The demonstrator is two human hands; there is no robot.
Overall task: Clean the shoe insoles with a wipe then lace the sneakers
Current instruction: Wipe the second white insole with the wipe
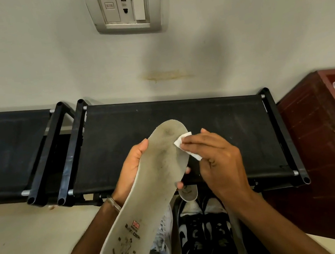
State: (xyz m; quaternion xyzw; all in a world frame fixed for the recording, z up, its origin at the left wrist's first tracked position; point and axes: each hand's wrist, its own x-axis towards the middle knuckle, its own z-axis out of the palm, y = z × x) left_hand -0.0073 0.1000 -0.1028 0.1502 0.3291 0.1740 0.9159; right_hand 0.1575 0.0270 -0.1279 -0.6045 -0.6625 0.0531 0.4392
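A long, dirty off-white insole (pixel 149 193) is held up in front of me, toe end away from me, grey smudges near the toe and printed logos near the heel. My left hand (pixel 132 169) grips it from underneath, thumb on its left edge and fingertips showing at its right edge. My right hand (pixel 215 156) presses a small folded white wipe (pixel 182 143) onto the insole's right edge near the toe. Below, on the floor, stand a light grey sneaker (pixel 163 249) and a pair of black-and-white sneakers (pixel 206 232). A second insole's tip (pixel 188 193) pokes out behind them.
A black fabric shoe rack (pixel 214 120) stands against the white wall behind the insole, with a second rack (pixel 6 152) to its left. A dark red wooden cabinet (pixel 323 138) stands at the right. A wall socket plate (pixel 125 6) sits high on the wall.
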